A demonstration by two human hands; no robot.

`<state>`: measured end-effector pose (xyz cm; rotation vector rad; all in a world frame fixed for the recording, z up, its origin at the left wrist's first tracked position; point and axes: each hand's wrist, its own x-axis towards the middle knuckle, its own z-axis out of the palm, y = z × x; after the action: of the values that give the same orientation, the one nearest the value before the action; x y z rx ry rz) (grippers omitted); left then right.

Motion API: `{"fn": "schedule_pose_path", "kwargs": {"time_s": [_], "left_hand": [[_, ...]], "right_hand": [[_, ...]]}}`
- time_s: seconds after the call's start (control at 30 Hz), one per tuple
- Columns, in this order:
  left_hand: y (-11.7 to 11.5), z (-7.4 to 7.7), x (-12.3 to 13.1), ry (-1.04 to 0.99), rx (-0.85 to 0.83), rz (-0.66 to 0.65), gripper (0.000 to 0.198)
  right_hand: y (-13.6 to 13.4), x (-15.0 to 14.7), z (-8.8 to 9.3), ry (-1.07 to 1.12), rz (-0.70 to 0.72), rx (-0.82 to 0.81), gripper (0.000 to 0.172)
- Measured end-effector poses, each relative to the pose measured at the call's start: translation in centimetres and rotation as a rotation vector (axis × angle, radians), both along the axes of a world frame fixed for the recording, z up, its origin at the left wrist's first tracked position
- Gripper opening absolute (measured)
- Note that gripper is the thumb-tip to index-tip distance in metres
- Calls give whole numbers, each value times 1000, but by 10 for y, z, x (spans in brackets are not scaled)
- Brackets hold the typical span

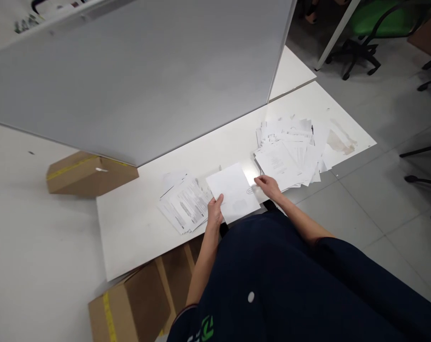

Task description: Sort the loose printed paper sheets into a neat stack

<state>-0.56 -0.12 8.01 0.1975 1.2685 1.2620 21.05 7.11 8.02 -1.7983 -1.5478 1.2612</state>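
My left hand (215, 212) grips a white sheet of paper (234, 190) by its lower left edge, thumb on top. The sheet has faint print and a small oval mark near its right edge. Just right of the sheet is my right hand (269, 187), fingers curled together, with a small gap to the paper and nothing visible in them. A fanned pile of printed papers (188, 204) lies left of my left hand. Beyond my right hand spreads a bigger, untidy heap of papers (284, 152). Both piles rest on a white table (129, 232).
A large grey-white board (158, 71) stands along the table's back edge. One cardboard box (90, 175) sits behind the table's left end. More cardboard boxes (144, 299) are below the front edge. A green office chair (382, 23) is at the upper right.
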Motion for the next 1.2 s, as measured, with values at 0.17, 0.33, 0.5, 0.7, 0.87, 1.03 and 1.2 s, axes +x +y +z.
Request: {"fn": "schedule_pose_path", "kwargs": {"time_s": [0.17, 0.33, 0.5, 0.7, 0.87, 1.03, 1.2], "left_hand": [[-4, -10, 0, 139, -9, 95, 34], [-9, -16, 4, 154, -26, 124, 32], [-11, -15, 4, 131, -18, 130, 31], [-10, -9, 3, 113, 27, 135, 34], [-9, -4, 1, 101, 35, 81, 34], [-7, 4, 6, 65, 37, 74, 36], [-9, 7, 10, 51, 79, 56, 40]], "right_hand": [[30, 25, -31, -680, -69, 308, 47], [36, 26, -47, -798, -76, 256, 41], [35, 28, -43, -762, -88, 252, 30], [24, 24, 16, -567, 24, 251, 32], [15, 10, 63, 31, 55, 257, 31], [19, -16, 34, 32, 106, 147, 26], [8, -41, 5, -43, 80, 137, 25]]}}
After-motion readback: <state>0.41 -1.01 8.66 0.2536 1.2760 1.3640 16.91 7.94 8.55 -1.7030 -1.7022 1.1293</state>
